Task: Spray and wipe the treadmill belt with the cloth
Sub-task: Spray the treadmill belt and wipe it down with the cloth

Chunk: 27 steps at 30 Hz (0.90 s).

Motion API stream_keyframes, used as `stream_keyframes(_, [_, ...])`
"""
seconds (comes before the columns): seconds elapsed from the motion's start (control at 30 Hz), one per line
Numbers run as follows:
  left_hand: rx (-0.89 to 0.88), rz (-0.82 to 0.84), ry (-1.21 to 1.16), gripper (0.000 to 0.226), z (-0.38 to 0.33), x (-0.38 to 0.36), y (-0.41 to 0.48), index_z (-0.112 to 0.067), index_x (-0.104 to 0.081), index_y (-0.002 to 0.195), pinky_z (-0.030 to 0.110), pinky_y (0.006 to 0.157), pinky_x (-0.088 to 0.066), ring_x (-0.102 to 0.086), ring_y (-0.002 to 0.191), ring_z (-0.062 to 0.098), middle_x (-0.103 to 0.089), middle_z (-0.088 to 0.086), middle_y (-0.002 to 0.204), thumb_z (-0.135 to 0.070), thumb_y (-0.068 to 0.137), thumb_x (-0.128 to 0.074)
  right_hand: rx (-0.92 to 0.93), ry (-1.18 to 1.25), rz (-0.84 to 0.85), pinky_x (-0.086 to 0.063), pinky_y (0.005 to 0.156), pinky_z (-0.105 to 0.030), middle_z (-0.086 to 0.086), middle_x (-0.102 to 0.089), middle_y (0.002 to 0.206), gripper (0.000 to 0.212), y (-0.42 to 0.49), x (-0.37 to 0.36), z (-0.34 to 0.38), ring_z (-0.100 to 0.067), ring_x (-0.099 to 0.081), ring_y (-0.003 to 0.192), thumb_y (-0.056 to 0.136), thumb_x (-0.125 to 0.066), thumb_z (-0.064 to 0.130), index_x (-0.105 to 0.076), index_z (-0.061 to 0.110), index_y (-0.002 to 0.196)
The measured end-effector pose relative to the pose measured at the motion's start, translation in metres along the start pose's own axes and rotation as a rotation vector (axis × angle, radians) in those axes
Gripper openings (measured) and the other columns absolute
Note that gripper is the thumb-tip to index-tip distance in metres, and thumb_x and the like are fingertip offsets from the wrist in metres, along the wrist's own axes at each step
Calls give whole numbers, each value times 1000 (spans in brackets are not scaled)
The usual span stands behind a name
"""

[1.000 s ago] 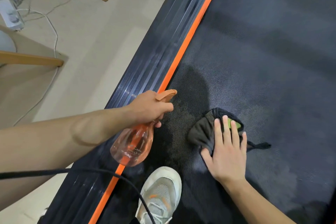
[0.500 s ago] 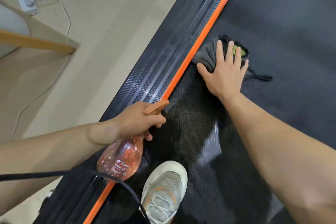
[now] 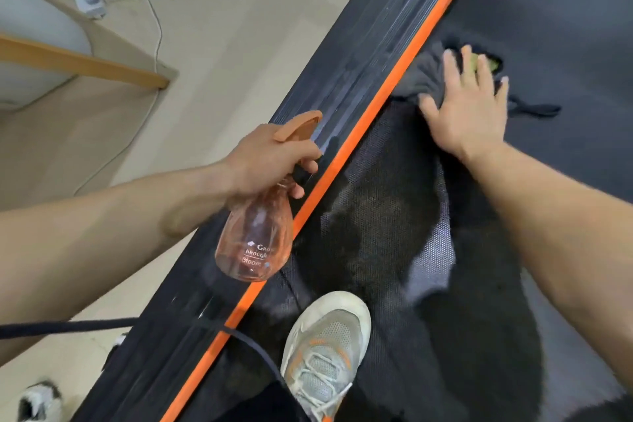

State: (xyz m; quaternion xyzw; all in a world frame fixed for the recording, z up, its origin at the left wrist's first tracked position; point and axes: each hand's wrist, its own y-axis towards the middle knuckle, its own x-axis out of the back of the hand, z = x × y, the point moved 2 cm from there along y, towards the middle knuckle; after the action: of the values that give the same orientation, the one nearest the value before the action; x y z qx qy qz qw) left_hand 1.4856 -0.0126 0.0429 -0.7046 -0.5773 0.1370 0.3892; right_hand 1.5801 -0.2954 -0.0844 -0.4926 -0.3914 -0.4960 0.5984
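My right hand (image 3: 471,110) is pressing flat, fingers spread, on the dark cloth (image 3: 424,75), which I am pushing along the treadmill belt (image 3: 565,27); a second ago it lay close to my shoe (image 3: 325,349), and now it is sitting far up beside the orange strip (image 3: 394,96). A damp, darker swath is trailing behind it, so I judge this near patch wiped. My left hand (image 3: 263,158) is gripping the orange spray bottle (image 3: 257,240) over the side rail (image 3: 349,55), ready for the next dry stretch.

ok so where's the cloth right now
In the head view, the dark cloth lies upper right on the treadmill belt, pressed flat under the right hand, beside the orange side stripe.
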Motion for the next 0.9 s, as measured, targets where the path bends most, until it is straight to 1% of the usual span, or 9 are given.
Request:
stream_keyframes(0.07, [21, -22, -7, 47, 5, 2, 1, -8, -65, 130, 40, 65, -52, -58, 57, 31, -72, 12, 87, -22, 86, -71, -68, 28, 30, -5, 123, -62, -6, -4, 172, 75, 17, 7, 3, -30, -4, 157, 100, -35, 56, -12, 23, 163])
stream_keyframes(0.17, [41, -9, -18, 26, 11, 1, -1, -22, -70, 116, 36, 63, -52, -59, 56, 30, -74, 12, 88, -19, 89, -72, 66, -23, -26, -13, 121, -65, -10, -17, 169, 77, -35, -2, 27, -34, -16, 155, 92, -37, 53, -23, 22, 161])
stream_keyframes(0.3, [61, 42, 22, 41, 8, -12, 0, -22, -65, 135, 32, 58, -51, -57, 52, 28, -73, 20, 92, -12, 95, -66, 396, -107, 17, -20, 120, -63, -7, -22, 169, 85, -178, -45, 52, -32, -24, 154, 82, -53, 55, -32, 25, 159])
stream_keyframes(0.43, [22, 139, 81, 50, -9, -41, 7, -35, -58, 141, 34, 61, -53, -55, 57, 24, -71, 19, 94, -13, 97, -64, 574, -183, 52, -19, 121, -61, -2, -25, 168, 92, -202, -53, 29, -26, -28, 153, 76, -54, 61, -32, 27, 159])
stream_keyframes(0.5, [0, 229, 94, 51, -16, -58, 10, -34, -56, 145, 38, 66, -51, -59, 65, 23, -69, 13, 94, -14, 98, -63, 456, -205, 11, -19, 120, -61, -2, -28, 167, 94, -177, -42, -3, -25, -31, 152, 75, -58, 62, -33, 25, 158])
stream_keyframes(0.6, [-50, 329, 160, 48, -26, -83, 14, -27, -58, 143, 35, 63, -56, -63, 74, 15, -67, 11, 94, -14, 97, -64, 30, -157, -49, -17, 120, -61, -3, -25, 168, 90, -140, -17, -64, -26, -26, 153, 83, -51, 61, -26, 21, 159])
stream_keyframes(0.7, [-48, 354, 274, 58, -35, -104, 19, -10, -63, 137, 41, 69, -55, -63, 77, 29, -70, 15, 97, -28, 82, -66, -320, -21, -111, -20, 120, -63, -6, -21, 168, 84, -145, -6, -103, -30, -21, 153, 90, -43, 59, -20, 19, 161])
stream_keyframes(0.8, [-66, 379, 401, 43, -44, -124, 25, 0, -69, 115, 40, 67, -53, -65, 59, 27, -72, 18, 102, -27, 81, -66, -477, 12, -170, -24, 118, -63, -9, -23, 168, 83, -199, -16, -100, -32, -22, 153, 90, -43, 57, -22, 17, 160])
stream_keyframes(0.9, [-95, 387, 544, 23, -53, -145, 29, -5, -70, 87, 42, 63, -56, -70, 54, 24, -72, 19, 100, -25, 77, -68, -478, 39, -108, -24, 117, -62, -11, -22, 168, 85, -269, -35, -78, -35, -22, 153, 88, -41, 57, -25, 15, 160])
